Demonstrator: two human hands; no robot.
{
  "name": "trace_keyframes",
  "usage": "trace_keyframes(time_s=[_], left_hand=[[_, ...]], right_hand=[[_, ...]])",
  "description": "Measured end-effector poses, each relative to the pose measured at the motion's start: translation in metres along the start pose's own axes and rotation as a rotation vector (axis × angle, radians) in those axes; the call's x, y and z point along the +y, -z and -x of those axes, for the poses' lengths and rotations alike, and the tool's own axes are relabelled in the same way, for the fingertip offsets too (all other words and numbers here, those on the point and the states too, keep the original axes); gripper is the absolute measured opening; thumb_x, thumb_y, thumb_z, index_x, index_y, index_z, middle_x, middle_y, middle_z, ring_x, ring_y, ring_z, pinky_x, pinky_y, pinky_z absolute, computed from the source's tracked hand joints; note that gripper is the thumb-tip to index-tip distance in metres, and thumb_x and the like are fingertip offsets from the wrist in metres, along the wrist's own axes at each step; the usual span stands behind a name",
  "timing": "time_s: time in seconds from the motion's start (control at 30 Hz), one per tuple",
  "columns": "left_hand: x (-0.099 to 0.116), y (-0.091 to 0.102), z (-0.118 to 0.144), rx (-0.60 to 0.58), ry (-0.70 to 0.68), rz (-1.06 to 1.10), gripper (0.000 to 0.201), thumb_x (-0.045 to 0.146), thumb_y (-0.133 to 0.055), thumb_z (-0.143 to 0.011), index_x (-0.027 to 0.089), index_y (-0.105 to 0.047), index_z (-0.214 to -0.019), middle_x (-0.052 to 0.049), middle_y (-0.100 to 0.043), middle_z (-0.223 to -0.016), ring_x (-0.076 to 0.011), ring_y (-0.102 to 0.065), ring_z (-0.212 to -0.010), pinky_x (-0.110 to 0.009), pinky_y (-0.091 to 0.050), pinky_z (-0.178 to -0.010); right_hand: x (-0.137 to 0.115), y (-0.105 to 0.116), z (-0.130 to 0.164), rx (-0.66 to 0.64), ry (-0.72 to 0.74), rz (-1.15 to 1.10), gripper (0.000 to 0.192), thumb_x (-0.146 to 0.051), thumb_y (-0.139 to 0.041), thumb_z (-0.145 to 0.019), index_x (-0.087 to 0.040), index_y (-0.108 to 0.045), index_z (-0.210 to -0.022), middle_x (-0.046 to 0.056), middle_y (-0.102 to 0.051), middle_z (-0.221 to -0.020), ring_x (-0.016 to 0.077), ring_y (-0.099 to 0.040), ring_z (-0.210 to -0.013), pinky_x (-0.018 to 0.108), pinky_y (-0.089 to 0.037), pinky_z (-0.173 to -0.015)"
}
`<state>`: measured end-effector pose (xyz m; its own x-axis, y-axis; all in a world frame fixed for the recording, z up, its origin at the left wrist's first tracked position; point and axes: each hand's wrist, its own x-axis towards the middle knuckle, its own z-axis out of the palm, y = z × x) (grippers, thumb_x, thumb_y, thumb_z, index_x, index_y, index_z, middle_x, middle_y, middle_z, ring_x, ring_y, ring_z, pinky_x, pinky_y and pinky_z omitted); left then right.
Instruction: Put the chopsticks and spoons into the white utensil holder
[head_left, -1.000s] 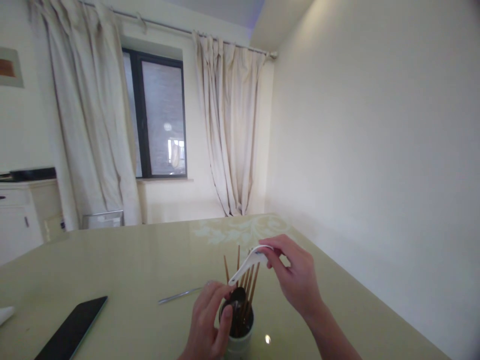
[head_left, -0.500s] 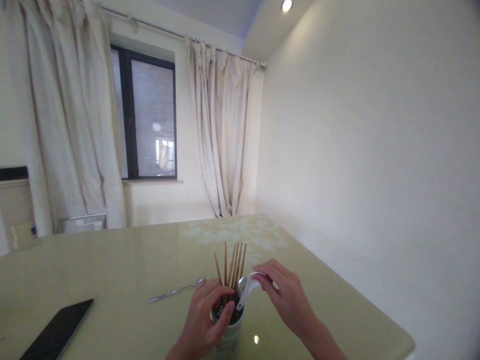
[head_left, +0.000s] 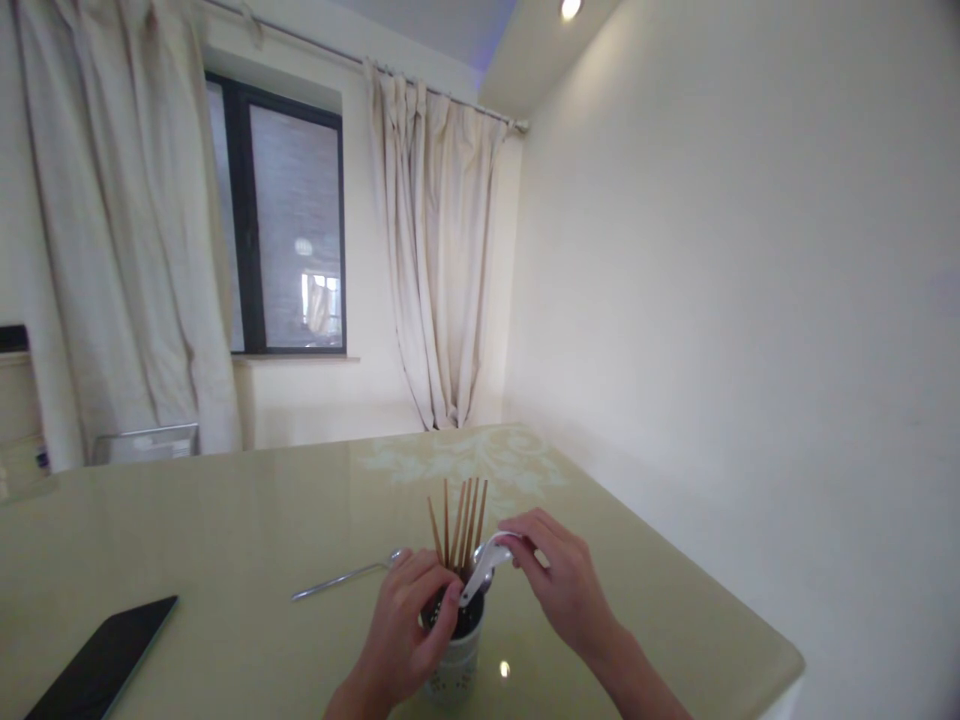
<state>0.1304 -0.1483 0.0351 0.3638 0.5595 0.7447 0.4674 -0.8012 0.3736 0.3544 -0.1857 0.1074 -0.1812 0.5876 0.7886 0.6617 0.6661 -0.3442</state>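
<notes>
My right hand (head_left: 559,575) grips a white soup spoon (head_left: 480,572) by its bowl end, with the handle slanting down to the left. The tip of that handle is at the mouth of a pale patterned cup (head_left: 459,660). Several wooden chopsticks (head_left: 466,525) stand in the cup, and a metal spoon (head_left: 486,578) is partly hidden behind the white one. At the cup's left rim is my left hand (head_left: 409,620), thumb and fingers closed together close to the handle tip and the chopsticks. What its fingertips hold, if anything, is hidden.
On the table (head_left: 637,600), a long-handled metal spoon (head_left: 341,580) lies left of the cup. A dark phone or tablet (head_left: 105,655) lies at the near left. Beyond are a wall (head_left: 720,300) on the right, curtains (head_left: 435,250) and a window (head_left: 296,230).
The white spoon has shifted slightly up and left, its handle tip now nearer my left thumb. My left thumb and fingers have drawn together. The whole view has shifted slightly.
</notes>
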Motion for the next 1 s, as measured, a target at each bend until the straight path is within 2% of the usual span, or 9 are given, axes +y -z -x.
trace_keyframes(time_s=[0.07,0.27,0.47,0.6,0.67,0.73,0.83,0.93,1.0], left_hand=[[-0.002,-0.002,0.0,0.036,-0.024,0.017,0.031,0.028,-0.049,-0.106,0.023,-0.07,-0.084,-0.001,-0.068,-0.077,-0.0181,-0.064,-0.077,-0.033,-0.046,-0.082],[-0.005,-0.007,0.001,0.115,-0.07,0.049,0.024,0.022,-0.051,-0.104,0.022,-0.068,-0.087,-0.001,-0.067,-0.077,-0.0175,-0.063,-0.076,-0.031,-0.045,-0.078],[-0.008,0.001,0.0,0.265,-0.072,0.112,0.026,0.019,-0.049,-0.104,0.022,-0.065,-0.084,-0.001,-0.064,-0.074,-0.0164,-0.061,-0.073,-0.027,-0.046,-0.07],[-0.013,0.004,0.0,0.318,-0.049,0.106,0.028,0.018,-0.048,-0.105,0.022,-0.062,-0.081,0.001,-0.06,-0.07,-0.0147,-0.057,-0.068,-0.025,-0.044,-0.065],[-0.018,0.003,0.001,0.338,-0.03,0.086,0.03,0.019,-0.048,-0.105,0.022,-0.059,-0.077,0.002,-0.057,-0.068,-0.0143,-0.056,-0.065,-0.025,-0.043,-0.064],[-0.026,0.002,0.001,0.37,0.034,0.031,0.033,0.023,-0.046,-0.106,0.023,-0.055,-0.074,0.002,-0.055,-0.067,-0.0147,-0.055,-0.064,-0.026,-0.043,-0.064],[-0.047,0.004,0.002,0.381,0.248,-0.165,0.034,0.03,-0.044,-0.105,0.024,-0.055,-0.074,-0.001,-0.059,-0.07,-0.0182,-0.057,-0.069,-0.03,-0.044,-0.068],[-0.072,0.009,0.008,0.245,0.52,-0.476,0.028,0.03,-0.043,-0.101,0.02,-0.069,-0.095,-0.011,-0.073,-0.1,-0.0271,-0.067,-0.095,-0.04,-0.048,-0.086],[-0.086,0.012,0.015,0.087,0.678,-0.636,0.034,0.027,-0.043,-0.099,0.019,-0.071,-0.116,-0.015,-0.072,-0.124,-0.0322,-0.066,-0.114,-0.047,-0.047,-0.097]], right_hand=[[0.004,0.003,-0.002,0.044,-0.005,-0.007,0.032,-0.044,-0.055,-0.111,-0.021,-0.076,-0.103,0.005,-0.075,-0.086,0.0172,-0.072,-0.075,0.026,-0.058,-0.07],[0.008,0.007,-0.007,0.042,0.038,-0.022,0.021,-0.035,-0.058,-0.11,-0.023,-0.076,-0.107,0.005,-0.074,-0.089,0.0169,-0.07,-0.073,0.026,-0.057,-0.068],[0.009,0.01,-0.005,0.086,0.042,-0.027,0.017,-0.029,-0.061,-0.109,-0.024,-0.078,-0.11,0.007,-0.072,-0.096,0.0181,-0.069,-0.076,0.027,-0.058,-0.067],[0.005,0.008,-0.006,0.065,0.064,-0.022,0.019,-0.031,-0.061,-0.109,-0.024,-0.078,-0.11,0.006,-0.07,-0.094,0.0182,-0.07,-0.08,0.027,-0.058,-0.071],[0.002,0.005,-0.007,0.007,0.085,-0.013,0.02,-0.033,-0.061,-0.109,-0.024,-0.079,-0.11,0.005,-0.07,-0.093,0.018,-0.07,-0.082,0.026,-0.057,-0.074],[-0.001,0.001,-0.007,-0.084,0.105,-0.004,0.023,-0.036,-0.059,-0.111,-0.024,-0.078,-0.11,0.005,-0.071,-0.094,0.0174,-0.07,-0.083,0.025,-0.055,-0.075],[-0.002,-0.009,-0.003,-0.214,0.135,0.041,0.027,-0.039,-0.056,-0.112,-0.023,-0.078,-0.111,0.005,-0.073,-0.096,0.0166,-0.071,-0.082,0.025,-0.053,-0.075],[0.001,-0.021,0.005,-0.274,0.157,0.118,0.023,-0.039,-0.059,-0.11,-0.024,-0.077,-0.108,0.004,-0.075,-0.095,0.0169,-0.071,-0.081,0.026,-0.05,-0.075],[0.002,-0.028,0.01,-0.288,0.167,0.167,0.019,-0.039,-0.063,-0.108,-0.025,-0.076,-0.105,0.002,-0.076,-0.094,0.0176,-0.071,-0.081,0.027,-0.048,-0.074]])
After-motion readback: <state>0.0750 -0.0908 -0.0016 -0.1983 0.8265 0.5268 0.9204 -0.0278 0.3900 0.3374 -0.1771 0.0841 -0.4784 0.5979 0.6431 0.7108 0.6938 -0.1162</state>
